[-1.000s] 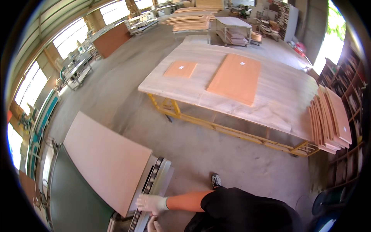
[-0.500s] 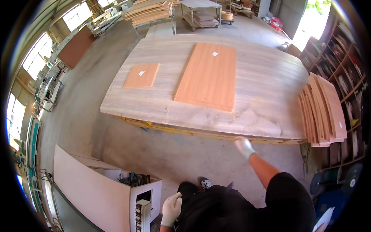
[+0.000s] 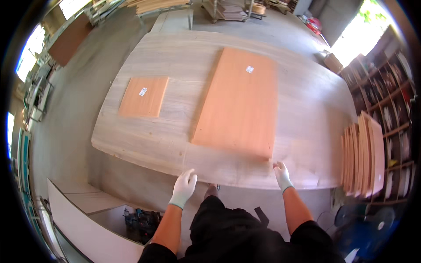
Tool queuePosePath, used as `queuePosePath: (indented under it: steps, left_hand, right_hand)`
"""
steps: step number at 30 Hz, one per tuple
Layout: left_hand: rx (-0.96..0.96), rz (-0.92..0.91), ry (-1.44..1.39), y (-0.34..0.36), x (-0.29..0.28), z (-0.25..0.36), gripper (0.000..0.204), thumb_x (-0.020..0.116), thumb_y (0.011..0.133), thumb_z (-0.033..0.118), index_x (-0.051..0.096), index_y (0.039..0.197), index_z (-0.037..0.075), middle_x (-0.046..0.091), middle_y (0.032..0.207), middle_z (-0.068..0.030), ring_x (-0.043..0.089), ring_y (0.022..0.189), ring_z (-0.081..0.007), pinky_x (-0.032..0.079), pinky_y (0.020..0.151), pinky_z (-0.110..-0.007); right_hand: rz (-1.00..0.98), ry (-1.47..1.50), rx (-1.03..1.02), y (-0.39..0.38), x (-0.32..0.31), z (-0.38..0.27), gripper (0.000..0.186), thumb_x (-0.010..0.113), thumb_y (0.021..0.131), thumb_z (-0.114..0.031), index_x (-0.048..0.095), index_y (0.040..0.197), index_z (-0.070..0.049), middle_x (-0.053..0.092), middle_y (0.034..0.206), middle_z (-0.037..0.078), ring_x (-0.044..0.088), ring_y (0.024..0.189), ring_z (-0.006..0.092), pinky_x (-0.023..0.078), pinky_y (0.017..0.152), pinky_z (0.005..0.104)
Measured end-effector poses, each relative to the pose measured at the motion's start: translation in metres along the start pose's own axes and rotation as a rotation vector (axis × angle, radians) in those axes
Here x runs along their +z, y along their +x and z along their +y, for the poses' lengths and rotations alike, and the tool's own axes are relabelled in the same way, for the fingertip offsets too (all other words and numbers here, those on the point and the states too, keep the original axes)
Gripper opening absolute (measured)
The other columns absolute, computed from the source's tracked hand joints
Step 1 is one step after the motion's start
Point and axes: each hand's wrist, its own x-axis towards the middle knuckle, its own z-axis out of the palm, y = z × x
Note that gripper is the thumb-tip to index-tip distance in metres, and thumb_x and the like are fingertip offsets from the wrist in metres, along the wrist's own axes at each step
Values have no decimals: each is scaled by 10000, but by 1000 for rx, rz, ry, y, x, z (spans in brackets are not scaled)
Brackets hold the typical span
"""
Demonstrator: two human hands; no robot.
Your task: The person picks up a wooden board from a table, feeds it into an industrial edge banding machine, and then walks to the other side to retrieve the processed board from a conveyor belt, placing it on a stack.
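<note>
On the worktable (image 3: 144, 140) lies a large orange-brown wooden panel (image 3: 239, 101) with a small white label near its far end. To its left is a smaller panel (image 3: 144, 97), also labelled. My left hand (image 3: 183, 189), in a white glove, is at the table's near edge with fingers partly spread and nothing in them. My right hand (image 3: 283, 175), gloved too, hovers just off the large panel's near right corner. Its fingers are loosely apart, and I see nothing held.
A row of upright wooden panels (image 3: 362, 155) leans at the table's right end, before a shelf rack (image 3: 390, 101) with many compartments. At lower left stands a pale open cabinet (image 3: 94, 225) with dark tools (image 3: 142, 222) inside. Stacked boards (image 3: 160, 5) lie beyond the table.
I have come closer to the table. My left hand has risen from beside my body to the near edge, and my right hand has reached the large panel's near corner.
</note>
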Motion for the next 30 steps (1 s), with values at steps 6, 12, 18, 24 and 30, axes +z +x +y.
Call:
queuePosePath:
  steps: [6, 12, 18, 24, 30]
  left_hand:
    - [-176, 48, 24, 128, 17, -24, 555, 586, 915, 299, 509, 1310, -82, 540, 1323, -293, 491, 1269, -408, 396, 1069, -446]
    - [-175, 41, 253, 213, 58, -2, 523, 591, 914, 289, 508, 1291, -65, 550, 1301, -263, 516, 1204, -425, 424, 1020, -484]
    - [-69, 214, 454, 254, 84, 12, 462, 579, 907, 266, 504, 1248, -35, 575, 1236, -243, 537, 1147, -427, 448, 962, -508]
    - [-104, 162, 549, 250, 88, 15, 509, 563, 901, 266, 444, 1298, -30, 537, 1272, -251, 506, 1169, -442, 425, 965, -542]
    - [-82, 114, 573, 251, 85, 16, 560, 580, 875, 268, 417, 1297, -63, 514, 1265, -267, 491, 1142, -462, 412, 960, -556]
  right_hand:
    - [103, -437, -3, 38, 55, -60, 524, 700, 798, -228, 553, 1201, 74, 632, 1120, 283, 603, 1073, 408, 484, 917, 431]
    - [401, -380, 93, 58, 69, -47, 308, 664, 832, -224, 597, 962, 47, 615, 952, 248, 583, 918, 422, 473, 859, 475]
    - [572, -494, 33, 94, 96, -98, 303, 619, 910, -233, 569, 1056, 28, 595, 1046, 220, 560, 991, 394, 444, 882, 456]
    - [704, -604, 207, 106, 110, -105, 336, 608, 927, -222, 553, 1149, 24, 585, 1101, 197, 555, 1016, 386, 443, 905, 446]
    - [688, -596, 221, 103, 109, -116, 319, 604, 917, -170, 541, 1162, 24, 589, 1063, 185, 550, 1018, 378, 439, 878, 445]
